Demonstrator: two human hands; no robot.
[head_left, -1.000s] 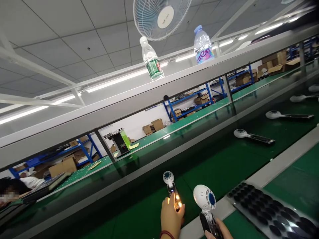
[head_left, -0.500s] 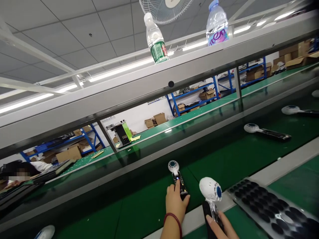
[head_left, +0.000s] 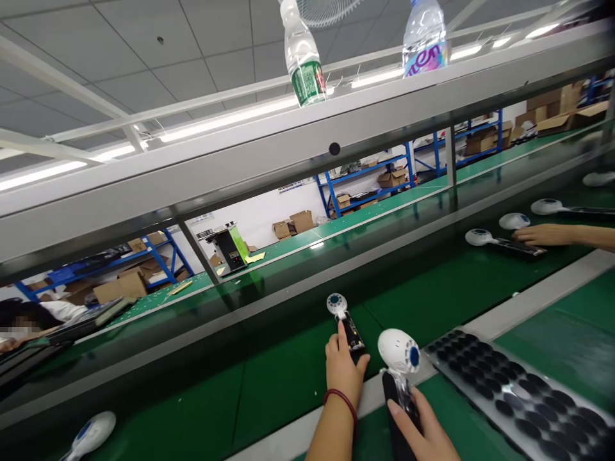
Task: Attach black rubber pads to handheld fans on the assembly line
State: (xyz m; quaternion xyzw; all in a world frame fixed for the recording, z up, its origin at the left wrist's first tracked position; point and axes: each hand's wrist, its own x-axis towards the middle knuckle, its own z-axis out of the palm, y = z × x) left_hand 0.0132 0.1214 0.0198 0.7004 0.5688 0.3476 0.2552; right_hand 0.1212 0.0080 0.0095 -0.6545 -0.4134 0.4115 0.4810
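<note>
My left hand (head_left: 343, 372) rests on the green conveyor belt (head_left: 269, 397) with its fingers closed around the black handle of a small hand-held fan (head_left: 344, 325), whose white round head points away from me. My right hand (head_left: 419, 430) grips the dark handle of a second fan (head_left: 398, 362), held upright, its white head with a blue centre turned to the right. A red band circles my left wrist.
A tray of several black round pads (head_left: 514, 400) lies to my right. More fans (head_left: 500, 242) ride the belt at the right, where another person's hand (head_left: 545, 235) touches one. One fan (head_left: 91, 434) lies at bottom left. Two water bottles (head_left: 302, 61) stand on the overhead shelf.
The lit glow at my left hand's fan has gone out. Another person's hand has reached onto the belt at the right. A fan has come into view at bottom left.
</note>
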